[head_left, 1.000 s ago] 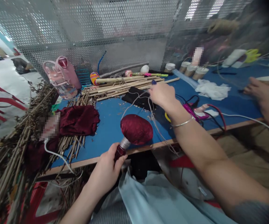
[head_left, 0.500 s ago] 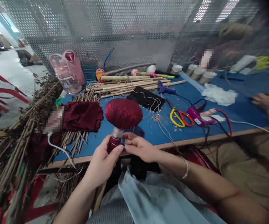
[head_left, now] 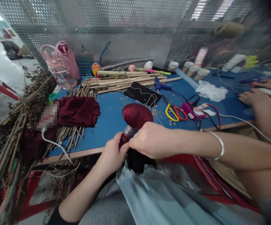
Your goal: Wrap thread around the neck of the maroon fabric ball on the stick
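My left hand (head_left: 113, 153) grips the dark red wrapped stem of a mushroom-shaped piece with a rounded maroon cloth cap (head_left: 137, 115) and a silver band below it. My right hand (head_left: 150, 139), with a silver bangle on the wrist, is closed at the neck of the piece just under the cap; a thin string may run through its fingers, but I cannot make it out. The piece is held tilted over the near edge of the blue table (head_left: 109, 120).
On the table lie a maroon cloth (head_left: 79, 111), a black cloth with string (head_left: 142, 93), bamboo sticks (head_left: 126, 82), a blue glue gun (head_left: 160, 86), yellow-red scissors (head_left: 174, 113), cables and paper cups. Dry twigs (head_left: 11, 125) pile at left. Another person's hands (head_left: 255, 97) work at right.
My right hand came back from the far table to the piece's neck and now covers it from the right. The cap has dropped lower and tilted right.
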Tool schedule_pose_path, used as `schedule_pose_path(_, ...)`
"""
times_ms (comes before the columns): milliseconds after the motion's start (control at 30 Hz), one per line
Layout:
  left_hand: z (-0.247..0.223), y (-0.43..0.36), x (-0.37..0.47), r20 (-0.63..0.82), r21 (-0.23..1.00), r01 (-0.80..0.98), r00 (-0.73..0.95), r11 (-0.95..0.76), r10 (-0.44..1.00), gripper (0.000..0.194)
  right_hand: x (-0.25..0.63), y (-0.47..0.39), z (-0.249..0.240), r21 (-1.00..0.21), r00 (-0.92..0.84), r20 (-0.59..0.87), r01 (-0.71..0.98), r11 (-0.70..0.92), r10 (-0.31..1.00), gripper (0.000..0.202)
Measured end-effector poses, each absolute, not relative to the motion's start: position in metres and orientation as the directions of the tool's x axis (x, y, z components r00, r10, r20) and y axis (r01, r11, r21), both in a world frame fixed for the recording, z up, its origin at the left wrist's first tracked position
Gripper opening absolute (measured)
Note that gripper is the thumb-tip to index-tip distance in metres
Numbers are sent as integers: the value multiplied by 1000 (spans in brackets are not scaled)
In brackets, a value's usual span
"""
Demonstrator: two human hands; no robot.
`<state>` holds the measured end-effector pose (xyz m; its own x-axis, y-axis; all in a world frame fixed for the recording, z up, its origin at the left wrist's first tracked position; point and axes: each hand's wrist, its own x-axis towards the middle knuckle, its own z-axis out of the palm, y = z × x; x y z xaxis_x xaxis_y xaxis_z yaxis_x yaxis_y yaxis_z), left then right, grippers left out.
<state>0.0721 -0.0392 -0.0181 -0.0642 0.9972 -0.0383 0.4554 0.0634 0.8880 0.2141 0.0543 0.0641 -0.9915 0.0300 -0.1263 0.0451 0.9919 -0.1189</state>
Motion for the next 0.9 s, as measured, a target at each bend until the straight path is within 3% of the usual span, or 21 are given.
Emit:
schedule_pose_path(100, -18, -35, 79, -7, 889, 458, -17, 14, 1000, 21, 196, 61, 82, 76, -972, -222, -101, 992, -82, 18)
schedule_pose_path(233, -18, -35, 86, -43, 875, 483, 15, 31, 999, 23, 173, 70, 92, 156, -951, -281, -180, 971, -131, 16)
schedule_pose_path(467, -14, -42, 94, -73, 800, 596, -6, 62, 997, 23, 163, 74, 82, 252, -963, -250, 30, 967, 95, 14)
schedule_pose_path(633, -15, -43, 90, -47, 802, 593, -54, 70, 997, 21, 174, 66, 89, 224, -990, -117, 51, 973, 79, 19)
schedule_pose_path(733, -15, -44, 91, -40, 747, 662, -56, 67, 998, 19, 174, 80, 95, 187, -987, -80, 121, 975, 138, 16)
schedule_pose_path(833, -11, -50, 97, -76, 677, 736, 57, 10, 995, 17, 168, 109, 97, 66, -962, -195, 179, 982, 188, 12)
schedule_pose_path(900, -5, -56, 101, -105, 668, 741, 186, -69, 977, 17, 165, 127, 90, -102, -938, -319, 175, 979, 135, 14)
